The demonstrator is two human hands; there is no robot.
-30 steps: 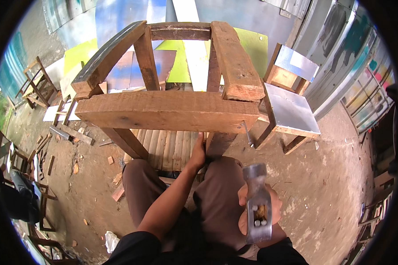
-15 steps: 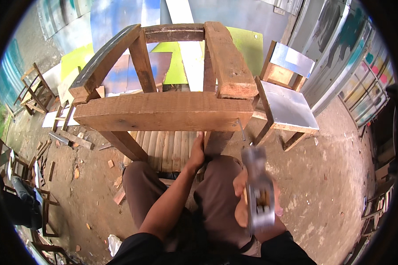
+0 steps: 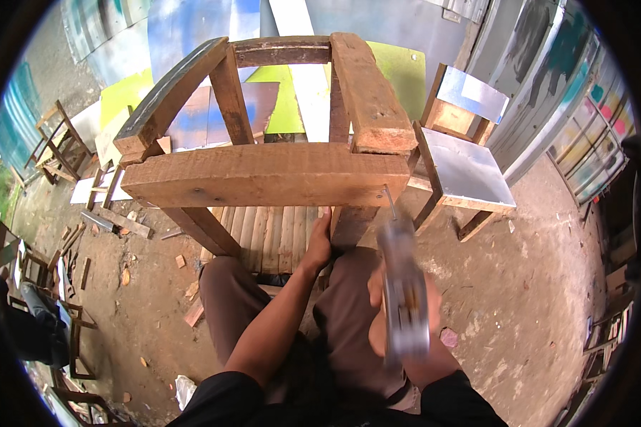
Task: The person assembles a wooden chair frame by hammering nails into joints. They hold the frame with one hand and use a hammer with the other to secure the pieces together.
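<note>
At far L, by teal wall (image 3: pixel 23 107), see 1 small wooden chair frame (image 3: pixel 65 147) standing on dirt ground (image 3: pixel 146 306), w/ more wooden chair parts (image 3: pixel 3 245) lower down, partly in the dark. Just R of that, wood scraps (image 3: pixel 132 226) scattered about + 1 crumpled white sheet (image 3: pixel 185 390) near bottom edge. Behind, propped up, several boards (image 3: pixel 292 99) in yellow-green, white, etc. In ctr, before 2 knees in brown trousers (image 3: pixel 224 292), find wooden frame (image 3: pixel 263 174): rough brown, w/ 2 sloping top pcs, 1 thick front rail & legs below, near a slatted surface (image 3: pixel 267 235). L hand (image 3: pixel 319 243) up against frame's near R leg, thumb raised, partly curled; rest of fingers hidden, so can't tell how tight. R hand (image 3: pixel 376 320) closed firmly round hammer (image 3: pixel 404 306), motion-blurred, head just below 1 nail (image 3: pixel 389 201); can't tell if touching. Nail stuck in R end of front rail, tilted, much of shank out. Farther R, near frame but apart, 1 wooden chair (image 3: pixel 470 171) w/ shiny grey seat & backrest. Then grey metal wall (image 3: pixel 509 99), paint-blotched; next, wire grille (image 3: pixel 584 153); at far R edge, dark stacked wood (image 3: pixel 609 341).
</note>
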